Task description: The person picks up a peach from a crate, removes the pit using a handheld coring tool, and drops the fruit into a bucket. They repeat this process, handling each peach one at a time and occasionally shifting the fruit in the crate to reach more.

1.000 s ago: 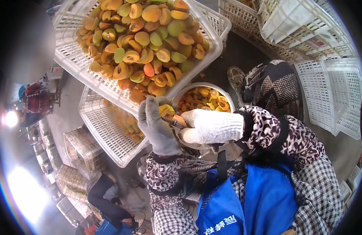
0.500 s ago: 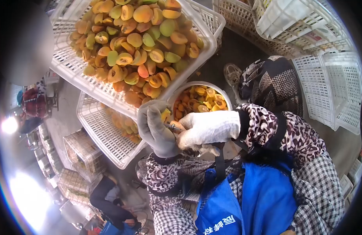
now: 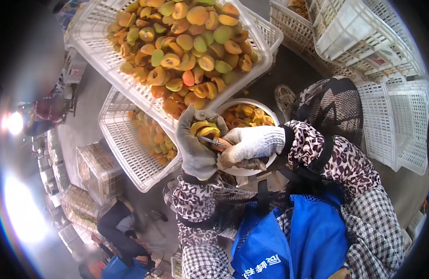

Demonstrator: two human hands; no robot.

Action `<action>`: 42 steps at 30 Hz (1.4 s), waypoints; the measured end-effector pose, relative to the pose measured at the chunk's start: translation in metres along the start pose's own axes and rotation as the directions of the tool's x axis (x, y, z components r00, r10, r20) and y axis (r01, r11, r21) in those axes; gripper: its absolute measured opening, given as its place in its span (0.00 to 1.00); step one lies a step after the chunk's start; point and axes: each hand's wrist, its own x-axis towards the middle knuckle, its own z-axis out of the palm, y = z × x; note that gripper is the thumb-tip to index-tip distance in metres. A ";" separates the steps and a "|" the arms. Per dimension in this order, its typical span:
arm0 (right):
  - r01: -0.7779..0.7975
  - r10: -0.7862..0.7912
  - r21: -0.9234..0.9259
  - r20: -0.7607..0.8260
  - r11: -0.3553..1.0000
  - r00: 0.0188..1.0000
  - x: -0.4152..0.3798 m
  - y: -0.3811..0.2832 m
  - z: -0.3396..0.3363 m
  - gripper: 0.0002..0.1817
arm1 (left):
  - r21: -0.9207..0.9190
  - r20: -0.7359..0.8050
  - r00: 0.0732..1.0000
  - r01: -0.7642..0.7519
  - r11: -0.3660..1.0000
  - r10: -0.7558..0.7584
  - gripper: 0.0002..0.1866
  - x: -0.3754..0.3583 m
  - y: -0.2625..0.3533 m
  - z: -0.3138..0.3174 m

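In my gloved left hand (image 3: 195, 151) is an apricot half (image 3: 206, 127), its yellow cut face turned up between the fingers and thumb. My right hand (image 3: 256, 142), in a white glove with a stained palm, is closed around a small pitting tool (image 3: 212, 141) with a wooden handle and thin metal shaft. The tool's metal end lies against or just beside the apricot; exact contact is hard to tell. Beneath both hands stands a white bucket (image 3: 273, 160) holding cut apricot pieces (image 3: 244, 115). Just beyond, a white crate (image 3: 147, 103) is heaped with halved apricots (image 3: 182, 51).
A lower white crate (image 3: 131, 163) with more apricots sits to the left. Stacked crates (image 3: 377, 42) and nested crates (image 3: 393, 125) stand at right. Further left are more crates (image 3: 96, 172) and a seated person (image 3: 117, 232). My knee (image 3: 328, 104) is beside the bucket.
My left hand has turned and opened up around the apricot half, showing more of its cut face. The tool now shows more clearly. The whole view has shifted slightly.
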 end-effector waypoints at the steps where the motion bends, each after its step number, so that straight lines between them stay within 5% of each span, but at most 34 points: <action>1: -0.005 0.005 -0.008 0.009 1.000 1.000 0.002 0.001 0.000 0.08 | -0.112 -0.044 0.997 0.057 0.992 -0.062 0.14 -0.003 0.002 -0.002; 3: -0.059 0.072 -0.177 0.067 0.982 0.995 0.006 0.007 -0.006 0.12 | 0.027 0.052 0.998 0.028 0.999 -0.030 0.13 -0.002 0.015 -0.025; 4: -0.123 0.148 -0.252 0.085 0.960 0.985 0.003 0.010 -0.008 0.12 | 0.271 0.143 0.952 -0.302 0.914 0.272 0.12 0.009 0.021 -0.047; 5: -0.167 0.187 -0.313 0.033 0.935 0.982 -0.014 -0.011 0.008 0.12 | 0.456 0.297 0.809 -0.587 0.668 0.508 0.12 0.019 0.032 -0.067; 6: -0.115 0.109 -0.493 -0.040 0.863 0.993 -0.015 -0.004 0.006 0.13 | 0.653 0.395 0.673 -0.685 0.324 0.626 0.12 0.024 0.053 -0.086; 7: -0.075 0.015 -0.658 -0.096 0.750 0.995 -0.015 0.009 -0.002 0.15 | 0.747 0.528 0.522 -0.661 -0.073 0.669 0.13 0.030 0.072 -0.101; 8: 0.003 -0.179 -0.909 -0.079 0.418 0.981 -0.010 0.041 -0.032 0.14 | 0.748 0.525 0.517 -0.659 -0.077 0.676 0.13 0.037 0.083 -0.106; 9: 0.021 -0.345 -1.000 0.018 0.005 0.938 -0.006 0.066 -0.056 0.14 | 0.915 0.331 0.370 -0.352 -0.198 0.868 0.14 0.046 0.091 -0.107; 10: -0.222 -0.254 -0.918 -0.140 -0.330 0.957 -0.008 0.060 -0.050 0.15 | 0.981 0.191 0.118 0.007 -0.193 0.974 0.16 0.053 0.095 -0.106; 11: -0.395 -0.398 -0.902 -0.302 -0.174 0.866 -0.017 0.056 -0.048 0.15 | 0.979 0.202 0.107 0.000 -0.203 0.974 0.16 0.059 0.095 -0.101; 14: -0.408 -0.325 -0.910 -0.367 -0.068 0.872 -0.031 0.063 -0.069 0.15 | 0.610 0.772 0.268 -0.060 -0.790 0.576 0.20 0.066 0.077 -0.082; 15: -0.472 -0.321 -0.871 -0.410 -0.141 0.853 -0.042 0.061 -0.072 0.14 | 0.608 0.774 0.262 -0.057 -0.792 0.576 0.20 0.076 0.066 -0.072; 16: -0.529 -0.322 -0.822 -0.453 -0.211 0.832 -0.046 0.057 -0.075 0.12 | 0.491 0.799 0.367 0.055 -0.869 0.475 0.17 0.088 0.052 -0.064; 17: -0.539 -0.262 -0.841 -0.512 -0.041 0.818 -0.042 0.055 -0.079 0.10 | 0.350 0.789 0.485 0.150 -0.925 0.378 0.15 0.095 0.043 -0.065; 19: -0.281 -0.543 -0.950 -0.164 -0.139 0.823 -0.050 0.068 -0.082 0.08 | 0.363 0.784 0.486 0.144 -0.921 0.385 0.15 0.106 0.037 -0.069; 20: -0.370 -0.478 -0.890 -0.212 -0.266 0.853 -0.051 0.056 -0.066 0.08 | 0.375 0.781 0.489 0.132 -0.918 0.389 0.15 0.112 0.034 -0.069; 21: -0.295 -0.503 -0.953 -0.224 -0.066 0.835 -0.046 0.058 -0.064 0.09 | 0.366 0.787 0.487 0.127 -0.922 0.379 0.15 0.118 0.035 -0.074; 23: -0.041 -0.602 -0.970 0.115 -0.239 0.790 -0.050 0.046 -0.058 0.08 | 0.452 0.574 0.686 0.190 -0.872 0.447 0.22 0.126 0.040 -0.082; 25: -0.049 -0.681 -0.980 0.099 -0.194 0.726 -0.043 0.034 -0.043 0.08 | 0.526 0.541 0.694 0.162 -0.835 0.475 0.24 0.082 0.040 -0.052; 26: -0.045 -0.750 -0.987 0.085 -0.151 0.656 -0.038 0.027 -0.034 0.08 | 0.911 0.411 0.630 -0.302 -0.280 0.659 0.24 0.064 0.035 -0.047; 27: -0.041 -0.752 -0.989 0.083 -0.145 0.654 -0.035 0.017 -0.023 0.08 | 0.654 0.186 0.677 -0.626 0.424 0.712 0.25 0.047 0.033 -0.044; 28: -0.003 -0.712 -0.990 -0.105 0.143 0.695 -0.033 0.006 -0.010 0.14 | 0.224 0.189 0.808 -0.588 0.777 0.558 0.26 0.035 0.037 -0.042; 29: 0.015 -0.614 -0.908 -0.272 0.419 0.741 -0.032 -0.004 -0.001 0.21 | -0.101 0.380 0.841 -0.377 0.921 0.386 0.25 0.031 0.039 -0.047; 30: 0.116 -0.651 -0.953 -0.100 0.281 0.753 -0.031 -0.010 0.004 0.21 | -0.140 0.396 0.854 -0.308 0.941 0.338 0.26 0.030 0.036 -0.050; 31: 0.110 -0.643 -0.953 -0.103 0.282 0.759 -0.026 -0.009 0.008 0.21 | -0.183 0.414 0.862 -0.236 0.954 0.293 0.26 0.029 0.033 -0.050; 33: 0.156 -0.652 -0.872 -0.216 0.463 0.727 -0.014 -0.009 0.019 0.17 | -0.182 0.383 0.890 -0.189 0.965 0.247 0.27 0.023 0.033 -0.046; 35: 0.161 -0.690 -0.888 -0.208 0.430 0.694 -0.005 -0.011 0.024 0.17 | -0.178 0.362 0.912 -0.137 0.974 0.194 0.27 0.021 0.033 -0.041; 39: 0.043 -0.655 -0.922 -0.239 0.384 0.717 0.001 -0.015 0.029 0.16 | -0.160 0.389 0.894 -0.172 0.972 0.223 0.27 0.022 0.036 -0.039; 42: -0.121 -0.615 -0.959 -0.259 0.258 0.744 0.008 -0.008 0.025 0.17 | -0.384 0.483 0.852 0.001 0.923 0.200 0.23 0.020 0.035 -0.043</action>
